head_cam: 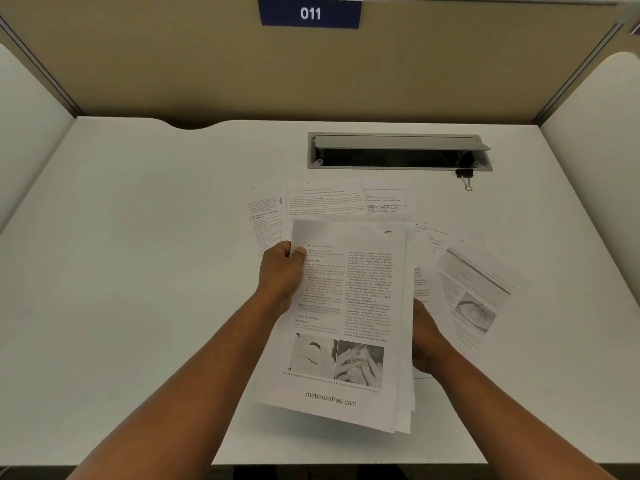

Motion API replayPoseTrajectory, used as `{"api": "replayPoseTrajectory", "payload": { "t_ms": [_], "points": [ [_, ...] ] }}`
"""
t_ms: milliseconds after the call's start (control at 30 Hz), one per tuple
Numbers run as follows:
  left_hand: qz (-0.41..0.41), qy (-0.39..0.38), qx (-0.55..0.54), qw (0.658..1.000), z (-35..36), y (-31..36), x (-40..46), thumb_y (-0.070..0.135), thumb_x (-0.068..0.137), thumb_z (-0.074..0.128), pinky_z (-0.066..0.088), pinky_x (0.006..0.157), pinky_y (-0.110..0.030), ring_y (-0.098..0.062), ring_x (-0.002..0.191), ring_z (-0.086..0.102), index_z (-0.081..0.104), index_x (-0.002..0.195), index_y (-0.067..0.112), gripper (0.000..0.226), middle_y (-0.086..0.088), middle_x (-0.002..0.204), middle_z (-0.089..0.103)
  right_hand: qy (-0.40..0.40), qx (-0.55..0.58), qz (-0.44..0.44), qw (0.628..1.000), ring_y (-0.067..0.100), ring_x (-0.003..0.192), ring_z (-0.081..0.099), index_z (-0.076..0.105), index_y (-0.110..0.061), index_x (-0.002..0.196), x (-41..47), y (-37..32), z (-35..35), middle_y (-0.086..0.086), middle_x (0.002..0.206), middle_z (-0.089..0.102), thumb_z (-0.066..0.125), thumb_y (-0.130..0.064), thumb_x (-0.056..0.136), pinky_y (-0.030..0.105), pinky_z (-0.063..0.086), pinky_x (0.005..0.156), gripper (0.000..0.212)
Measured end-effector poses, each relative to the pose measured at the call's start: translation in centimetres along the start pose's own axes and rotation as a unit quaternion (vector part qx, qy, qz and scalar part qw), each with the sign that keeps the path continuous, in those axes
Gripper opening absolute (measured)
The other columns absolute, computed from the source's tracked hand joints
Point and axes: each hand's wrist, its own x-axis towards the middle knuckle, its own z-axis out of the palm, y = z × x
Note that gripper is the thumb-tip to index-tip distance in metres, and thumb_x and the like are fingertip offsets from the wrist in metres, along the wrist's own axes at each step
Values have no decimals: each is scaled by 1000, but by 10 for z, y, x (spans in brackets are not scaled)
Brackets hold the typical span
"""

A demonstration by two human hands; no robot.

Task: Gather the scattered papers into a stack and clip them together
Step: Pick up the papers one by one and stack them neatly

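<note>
**Item: loose printed sheets, partly gathered, clip not yet applied**

We are holding a partial stack (349, 317) of printed pages above the desk (138, 271), tilted toward us, its lower edges fanned and uneven at the near right corner. Our left hand (280, 278) is pinching the stack's left edge, thumb on the top page and fingers curled behind. Our right hand (427, 344) is supporting the right edge from behind; its fingers are hidden by the paper, so we cannot tell how they are lying.

Sheets we are still leaving on the desk: several overlapping pages (325, 199) just beyond the stack, and one page with an eye photograph (474, 296) to the right, angled.

The binder clip (464, 175) is sitting well apart from the papers, touching the near right corner of the cable hatch (398, 150) (its wire handle is pointing toward us).

Handling, as we are judging it: the sheets are light, limp and slippery against each other, so they are likely to slide out of square. We are favouring a grip at both long edges, tapping a short edge on the desk to align, then pinching near a top corner where the clip would bite.
</note>
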Motion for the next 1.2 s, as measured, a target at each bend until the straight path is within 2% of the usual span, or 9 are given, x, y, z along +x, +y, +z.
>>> {"api": "replayPoseTrajectory", "payload": {
  "t_ms": [200,333,667,767,833,900,1000,1100,1200],
  "points": [
    [61,29,26,997,3,-2,-1,24,103,54,52,77,-26,-17,98,65,57,113,19,12,4,116,66,7,-5,-12,1000,16,84,75,72,-16,106,-1,1,1,-1,90,79,64,-2,92,23,57,65,22],
    [65,41,17,997,3,-3,-2,23,103,54,48,68,-18,-17,99,63,53,115,17,13,3,117,64,6,-9,-11,1000,13,83,75,72,-16,107,-3,2,0,-3,88,79,63,-2,93,22,57,65,21],
    [40,51,-7,998,2,-4,1,21,101,57,54,74,-24,-21,102,66,48,109,18,12,2,114,65,12,-26,-10,1000,23,95,74,71,-12,116,-5,9,-2,5,101,78,63,-6,94,27,58,73,23],
    [31,41,-28,998,2,-1,-3,20,102,56,49,73,-23,-18,99,62,43,122,22,24,3,116,58,14,-21,-12,1000,24,96,74,72,-12,115,-7,8,-2,6,102,78,64,-6,94,28,58,73,23],
    [16,24,-39,999,1,2,-4,22,102,56,48,79,-28,-19,101,61,42,134,23,35,4,118,56,16,-21,-8,1000,25,96,74,72,-11,115,-7,8,-3,8,102,78,63,-7,94,28,58,73,23],
    [-2,5,-43,999,0,2,0,25,102,57,52,80,-32,-19,102,65,49,135,22,34,5,122,62,19,-16,-5,1000,26,96,74,72,-9,115,-8,7,-4,9,102,78,64,-7,94,29,59,73,22],
    [-19,-28,-53,998,-2,2,2,27,102,55,56,69,-30,-18,90,72,66,114,19,18,4,109,74,18,-8,-6,1000,25,94,74,72,-10,111,-10,4,-6,8,100,78,62,-7,94,28,58,73,20],
    [-14,-39,-58,997,-3,3,2,28,103,55,55,66,-31,-19,88,72,67,111,19,17,4,104,75,23,-21,-1,1000,25,94,74,72,-14,108,-10,4,-7,2,95,79,60,-8,96,24,57,70,18],
    [3,-33,-58,998,-1,4,1,28,103,53,53,61,-29,-20,87,72,66,114,20,18,4,104,74,40,69,33,996,38,112,67,70,-12,119,-9,-1,-9,11,110,76,50,-27,102,40,57,83,31]
  ]
}}
